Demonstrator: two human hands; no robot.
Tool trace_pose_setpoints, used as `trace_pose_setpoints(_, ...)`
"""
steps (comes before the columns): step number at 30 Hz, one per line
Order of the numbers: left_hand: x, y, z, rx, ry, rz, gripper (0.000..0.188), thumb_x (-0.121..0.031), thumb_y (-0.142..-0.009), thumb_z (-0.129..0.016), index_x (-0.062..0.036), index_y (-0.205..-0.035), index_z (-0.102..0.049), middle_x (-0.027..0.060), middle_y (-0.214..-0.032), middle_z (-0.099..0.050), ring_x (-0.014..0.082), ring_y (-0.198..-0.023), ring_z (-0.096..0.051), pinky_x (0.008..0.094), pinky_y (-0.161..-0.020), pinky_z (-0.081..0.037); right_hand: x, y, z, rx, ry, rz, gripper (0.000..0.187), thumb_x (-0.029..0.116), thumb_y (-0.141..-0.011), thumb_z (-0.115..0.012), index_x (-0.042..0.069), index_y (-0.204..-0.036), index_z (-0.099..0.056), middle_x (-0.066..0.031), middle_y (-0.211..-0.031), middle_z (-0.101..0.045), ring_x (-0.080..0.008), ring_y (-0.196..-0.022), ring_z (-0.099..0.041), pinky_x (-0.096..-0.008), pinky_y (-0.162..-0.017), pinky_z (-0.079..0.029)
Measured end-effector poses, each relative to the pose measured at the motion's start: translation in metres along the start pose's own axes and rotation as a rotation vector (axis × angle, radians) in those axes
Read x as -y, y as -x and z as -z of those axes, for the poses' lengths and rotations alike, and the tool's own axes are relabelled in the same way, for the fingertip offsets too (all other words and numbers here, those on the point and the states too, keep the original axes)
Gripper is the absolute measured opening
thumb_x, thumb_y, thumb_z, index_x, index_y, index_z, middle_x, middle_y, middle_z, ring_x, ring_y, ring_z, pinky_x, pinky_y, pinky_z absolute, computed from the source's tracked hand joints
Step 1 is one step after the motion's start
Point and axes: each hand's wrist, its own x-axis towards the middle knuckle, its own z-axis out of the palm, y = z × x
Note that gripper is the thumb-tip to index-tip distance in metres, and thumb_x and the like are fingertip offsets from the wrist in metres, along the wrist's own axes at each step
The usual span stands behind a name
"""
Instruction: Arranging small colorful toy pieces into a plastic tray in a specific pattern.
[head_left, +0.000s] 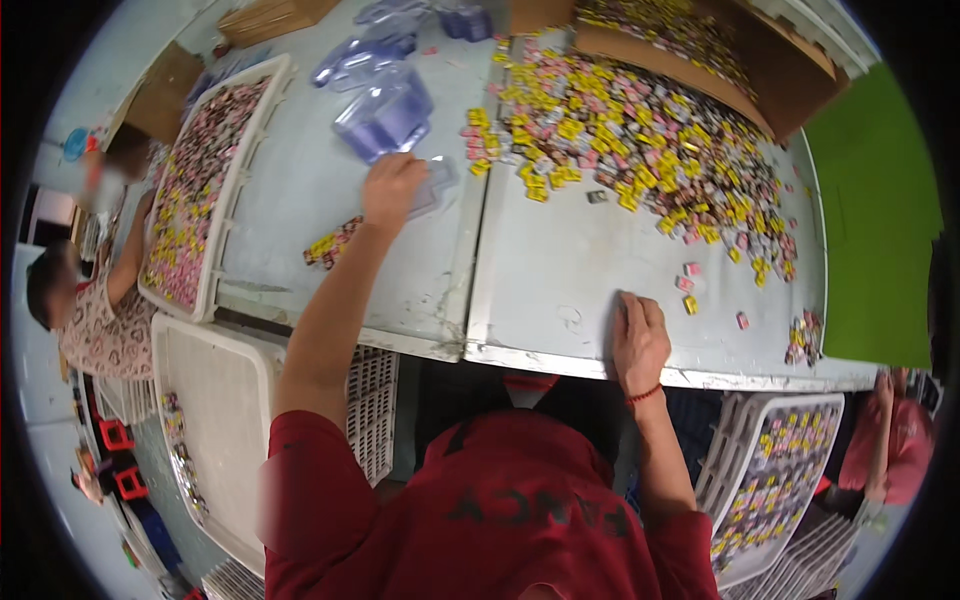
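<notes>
A: The red shirt [520, 480] fills the bottom of the frame, nearest us. Where are the hands?

B: The left hand [393, 187] is above centre, its fingers curled over a clear tray [438, 188]. It looks gripped, though the fingertips are hidden. The right hand [641, 343] rests at the near edge of the desk [560, 260], right of centre, fingers bent; I can't tell whether it holds anything.

A: What lies around the tray?

B: A stack [385, 115] of clear plastic sits just above it. Wrapped pieces [600, 120] spread across the upper right, and a small clump [328, 245] lies just left of the forearm [345, 275].

A: How would you handle the tray well?

B: Lightly, by its rim, since thin plastic probably flexes. I'd keep it level, clear of the stack, and mind the clump beside the forearm. The right hand could steady the far side.
</notes>
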Motion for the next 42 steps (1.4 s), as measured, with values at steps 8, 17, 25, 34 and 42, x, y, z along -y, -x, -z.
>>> trace_pose_setpoints(8,0.004,-0.001,-0.002,0.045,-0.144,-0.002,0.014,-0.020,-0.073,-0.073,-0.0120,-0.079,-0.064,0.0029,-0.082,-0.062,0.0230,-0.080,-0.060,0.0372,-0.067,-0.049,0.001,0.002,0.000,-0.036,-0.013,-0.016,0.023,0.002,-0.078,-0.067,0.004,-0.101,-0.067,-0.0112,-0.095,-0.064,-0.0280,-0.085,-0.063,-0.0349,-0.072,-0.052)
trace_pose_setpoints(17,0.003,-0.018,0.006,0.256,0.191,0.262,0.017,-0.018,-0.079,-0.071,-0.0040,-0.079,-0.061,0.0105,-0.080,-0.064,0.0321,-0.081,-0.060,0.0426,-0.071,-0.047,0.001,0.005,0.000,-0.047,-0.018,-0.014,0.023,0.001,-0.078,-0.067,0.004,-0.101,-0.067,-0.0108,-0.095,-0.065,-0.0272,-0.085,-0.063,-0.0344,-0.072,-0.052)
trace_pose_setpoints(25,0.003,-0.028,0.021,0.356,0.094,0.143,0.016,-0.020,-0.087,-0.061,-0.0051,-0.084,-0.062,0.0131,-0.084,-0.065,0.0334,-0.084,-0.060,0.0438,-0.073,-0.047,0.002,0.005,-0.001,-0.045,0.016,-0.014,0.023,0.001,-0.079,-0.066,0.003,-0.101,-0.067,-0.0108,-0.093,-0.064,-0.0271,-0.084,-0.063,-0.0341,-0.073,-0.052)
trace_pose_setpoints(34,-0.002,-0.032,0.029,0.410,0.033,0.201,0.014,-0.017,-0.090,-0.055,-0.0044,-0.085,-0.058,0.0172,-0.086,-0.063,0.0366,-0.080,-0.062,0.0469,-0.066,-0.047,0.001,0.004,-0.002,-0.061,-0.013,-0.001,0.022,0.000,-0.079,-0.065,0.003,-0.101,-0.066,-0.0113,-0.094,-0.063,-0.0278,-0.086,-0.062,-0.0346,-0.074,-0.052)
trace_pose_setpoints(42,0.001,-0.016,0.001,0.321,0.075,0.250,0.011,-0.013,-0.087,-0.058,-0.0027,-0.086,-0.056,0.0193,-0.084,-0.062,0.0378,-0.081,-0.062,0.0483,-0.069,-0.047,0.003,0.010,-0.005,-0.058,-0.015,0.014,0.024,0.000,-0.080,-0.064,0.002,-0.103,-0.065,-0.0128,-0.097,-0.063,-0.0294,-0.088,-0.062,-0.0353,-0.076,-0.051)
